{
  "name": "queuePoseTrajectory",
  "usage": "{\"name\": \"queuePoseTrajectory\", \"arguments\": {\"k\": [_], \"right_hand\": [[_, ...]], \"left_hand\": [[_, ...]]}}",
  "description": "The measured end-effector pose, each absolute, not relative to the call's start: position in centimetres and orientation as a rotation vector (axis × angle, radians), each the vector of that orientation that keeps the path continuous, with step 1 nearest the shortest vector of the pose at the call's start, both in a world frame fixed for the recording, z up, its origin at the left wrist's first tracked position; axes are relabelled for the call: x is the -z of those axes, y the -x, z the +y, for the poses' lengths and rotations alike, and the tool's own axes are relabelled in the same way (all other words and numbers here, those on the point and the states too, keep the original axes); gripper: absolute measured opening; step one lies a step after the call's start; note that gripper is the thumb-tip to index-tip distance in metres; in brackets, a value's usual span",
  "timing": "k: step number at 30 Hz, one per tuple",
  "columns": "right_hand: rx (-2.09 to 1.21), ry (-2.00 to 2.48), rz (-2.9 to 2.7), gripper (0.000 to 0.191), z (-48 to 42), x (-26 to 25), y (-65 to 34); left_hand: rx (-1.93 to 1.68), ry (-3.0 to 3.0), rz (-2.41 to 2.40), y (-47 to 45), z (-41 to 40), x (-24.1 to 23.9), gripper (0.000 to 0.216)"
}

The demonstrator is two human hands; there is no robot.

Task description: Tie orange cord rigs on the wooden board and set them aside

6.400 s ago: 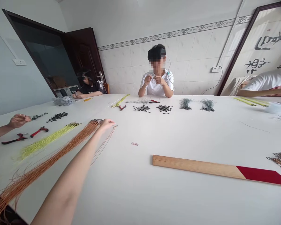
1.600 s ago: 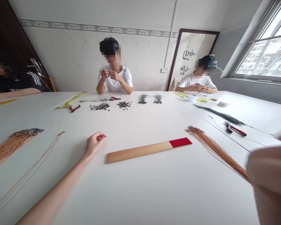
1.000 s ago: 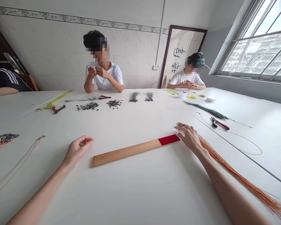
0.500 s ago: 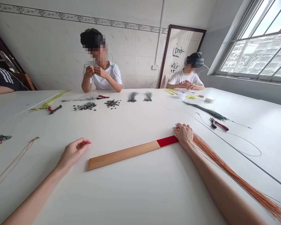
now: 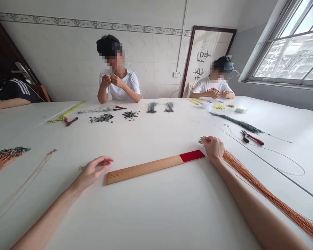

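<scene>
A long bundle of thin orange wires (image 5: 261,189) runs from the lower right toward the table's middle. My right hand (image 5: 214,148) is closed over its looped end, fingers curled round some strands. A wooden strip (image 5: 146,169) with a red end lies between my hands. My left hand (image 5: 94,171) rests on the white table (image 5: 156,215) just left of the strip, fingers loosely curved and apart, holding nothing. A few single orange wires (image 5: 23,185) lie further left.
Another orange bundle with dark ends (image 5: 3,157) lies at the far left. Red-handled pliers (image 5: 252,138) and dark wires (image 5: 237,122) sit at right. Across the table are black parts (image 5: 103,118), more pliers (image 5: 71,121), yellow wires (image 5: 67,111). Three people sit at the far side.
My right hand reached the looped end of the right-hand orange bundle and closed on it. My left hand left the far-left bundle and settled by the wooden strip.
</scene>
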State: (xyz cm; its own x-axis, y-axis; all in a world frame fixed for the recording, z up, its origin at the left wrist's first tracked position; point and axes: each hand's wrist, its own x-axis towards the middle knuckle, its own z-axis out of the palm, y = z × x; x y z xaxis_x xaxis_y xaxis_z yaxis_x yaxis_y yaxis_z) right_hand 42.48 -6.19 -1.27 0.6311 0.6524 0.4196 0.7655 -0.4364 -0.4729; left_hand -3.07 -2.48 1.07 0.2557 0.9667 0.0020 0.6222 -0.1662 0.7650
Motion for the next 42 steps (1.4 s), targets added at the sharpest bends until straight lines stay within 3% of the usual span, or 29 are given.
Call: {"name": "queuePoseTrajectory", "arguments": {"k": [8,13,18,21,24,31,42], "right_hand": [[0.361,1.949,-0.998,0.012,-6.8,1.2,-42.3],[0.460,1.667,-1.039,0.018,-7.6,-0.9,-39.3],[0.243,1.401,-1.409,0.010,-8.1,-2.8,-30.4],[-0.169,1.228,-1.771,0.008,-8.3,-2.3,-23.6],[-0.332,1.128,-1.974,0.011,-8.2,-1.3,-17.9],[-0.316,1.121,-2.116,0.023,-6.9,0.3,-13.2],[-0.239,1.131,-2.036,0.022,-7.1,1.1,-13.5]], "left_hand": [[-0.398,-2.107,1.257,3.3,-4.2,-2.2,0.038],[-0.323,-2.247,1.232,3.5,-4.2,-1.9,0.043],[-0.372,-2.242,1.229,3.6,-4.4,-1.8,0.032],[-0.420,-2.242,1.204,3.6,-4.5,-1.6,0.027],[-0.481,-2.245,1.202,3.4,-4.5,-1.2,0.027],[-0.609,-1.985,1.071,2.8,-4.9,-0.8,0.017],[-0.577,-1.865,1.004,3.1,-4.9,-1.3,0.024]]}}
